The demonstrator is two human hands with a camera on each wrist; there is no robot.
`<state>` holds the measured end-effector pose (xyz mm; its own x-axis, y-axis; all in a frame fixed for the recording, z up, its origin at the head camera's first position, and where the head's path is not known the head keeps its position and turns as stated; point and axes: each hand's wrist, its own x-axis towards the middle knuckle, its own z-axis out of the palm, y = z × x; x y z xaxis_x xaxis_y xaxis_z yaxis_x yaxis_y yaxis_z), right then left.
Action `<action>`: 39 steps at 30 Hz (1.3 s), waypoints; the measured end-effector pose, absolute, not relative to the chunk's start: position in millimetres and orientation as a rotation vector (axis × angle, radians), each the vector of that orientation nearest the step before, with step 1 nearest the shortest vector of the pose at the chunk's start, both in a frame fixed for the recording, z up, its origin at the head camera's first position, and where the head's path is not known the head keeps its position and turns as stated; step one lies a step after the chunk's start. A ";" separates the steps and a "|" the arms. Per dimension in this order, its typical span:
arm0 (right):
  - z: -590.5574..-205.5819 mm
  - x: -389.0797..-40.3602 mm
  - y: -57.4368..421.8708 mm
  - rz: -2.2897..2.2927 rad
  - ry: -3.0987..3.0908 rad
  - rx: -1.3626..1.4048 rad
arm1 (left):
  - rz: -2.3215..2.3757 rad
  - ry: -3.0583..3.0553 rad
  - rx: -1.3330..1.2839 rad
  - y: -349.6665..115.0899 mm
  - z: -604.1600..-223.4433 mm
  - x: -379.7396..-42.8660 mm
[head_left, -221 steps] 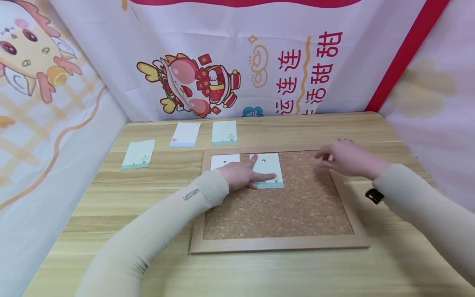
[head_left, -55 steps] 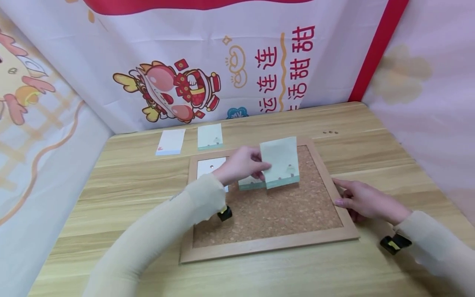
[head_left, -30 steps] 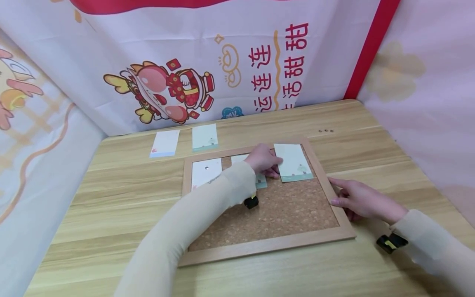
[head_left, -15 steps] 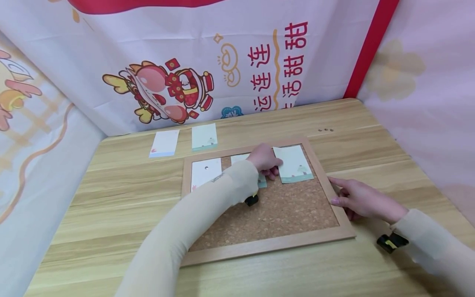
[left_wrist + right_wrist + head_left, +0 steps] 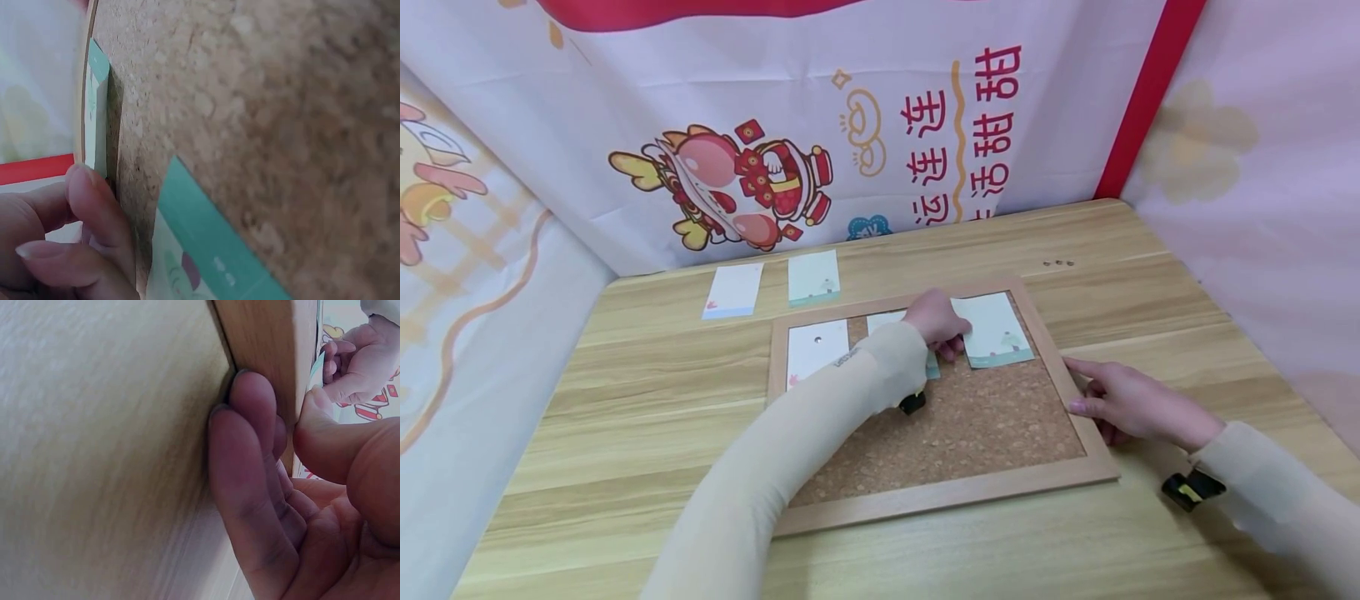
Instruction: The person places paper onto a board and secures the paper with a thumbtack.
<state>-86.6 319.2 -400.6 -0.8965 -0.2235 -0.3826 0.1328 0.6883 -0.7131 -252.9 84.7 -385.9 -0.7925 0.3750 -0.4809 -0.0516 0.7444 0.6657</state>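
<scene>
My left hand pinches the left edge of a pale green note sheet, which lies over the upper right of the corkboard. In the left wrist view, thumb and fingers meet at that sheet. My right hand grips the board's right wooden frame, thumb on top and fingers against the outer side, as the right wrist view shows along the frame. A white note with a thumbtack sits at the board's upper left. A second green note is partly hidden behind my left hand.
On the table behind the board lie a white note and another green note. Three small thumbtacks stand in a row at the back right. A printed cloth hangs along the table's back edge.
My left hand has taken the green note from the table's left and carried it right onto the board. My right hand has come down to the right frame. Lately both hands hardly move.
</scene>
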 end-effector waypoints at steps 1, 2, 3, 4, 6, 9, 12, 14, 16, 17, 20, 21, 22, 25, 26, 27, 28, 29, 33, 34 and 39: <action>-400.6 -86.7 319.4 -1.087 2.454 -0.070 | 0.895 2.336 0.256 85.1 -385.9 -253.7; -400.5 -86.8 319.6 -1.088 2.453 -0.071 | 0.881 2.342 0.268 85.3 -385.5 -254.0; -400.5 -86.8 319.9 -1.087 2.453 -0.071 | 0.864 2.351 0.283 85.5 -385.4 -254.7; -400.5 -86.8 320.1 -1.087 2.452 -0.070 | 0.841 2.365 0.307 85.6 -385.2 -255.1; -400.6 -86.9 320.6 -1.082 2.452 -0.069 | 0.772 2.408 0.365 85.8 -385.1 -255.5; -400.6 -86.8 321.2 -1.076 2.455 -0.068 | 0.597 2.547 0.485 87.3 -384.8 -254.3; -400.3 -86.8 321.4 -1.070 2.458 -0.070 | 0.387 2.713 0.639 91.0 -385.6 -250.9; -400.0 -86.8 321.2 -1.069 2.458 -0.069 | 0.265 2.799 0.785 94.4 -386.2 -248.1; -399.7 -87.0 320.9 -1.070 2.455 -0.070 | 0.164 2.840 0.955 97.0 -387.1 -245.9; -399.6 -87.1 320.8 -1.071 2.451 -0.070 | 0.113 2.848 1.035 97.8 -387.1 -244.7; -399.3 -87.4 320.4 -1.075 2.445 -0.073 | -0.029 2.824 1.219 97.7 -385.9 -242.3; -399.2 -87.3 320.4 -1.074 2.444 -0.073 | -0.068 2.804 1.251 96.9 -385.2 -241.8; -399.0 -87.2 320.5 -1.074 2.443 -0.073 | -0.103 2.783 1.276 95.9 -384.4 -241.4; -398.0 -86.7 321.6 -1.075 2.447 -0.076 | -0.147 2.703 1.305 92.6 -383.6 -240.9; -397.7 -86.5 322.0 -1.076 2.449 -0.079 | -0.148 2.678 1.303 91.7 -383.7 -240.5; -397.3 -86.3 322.4 -1.074 2.452 -0.080 | -0.146 2.659 1.296 90.7 -384.1 -240.2; -397.0 -86.2 322.7 -1.075 2.454 -0.083 | -0.141 2.638 1.286 89.8 -384.7 -239.9; -396.8 -86.1 322.9 -1.076 2.455 -0.083 | -0.139 2.619 1.273 88.7 -385.3 -239.3; -396.6 -86.4 322.0 -1.077 2.442 -0.070 | -0.037 2.529 1.155 83.3 -387.1 -237.3; -396.7 -86.9 321.8 -1.073 2.437 -0.067 | -0.005 2.505 1.121 81.7 -386.6 -236.6; -392.3 -99.6 328.2 -0.918 2.479 -0.096 | 0.099 2.423 1.031 74.8 -380.7 -233.0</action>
<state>-99.6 328.2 -392.3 -0.8766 -0.2294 -0.4230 0.1013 0.7713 -0.6283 -233.0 74.8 -380.7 -0.5872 0.6927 -0.4187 0.6564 0.7102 0.2546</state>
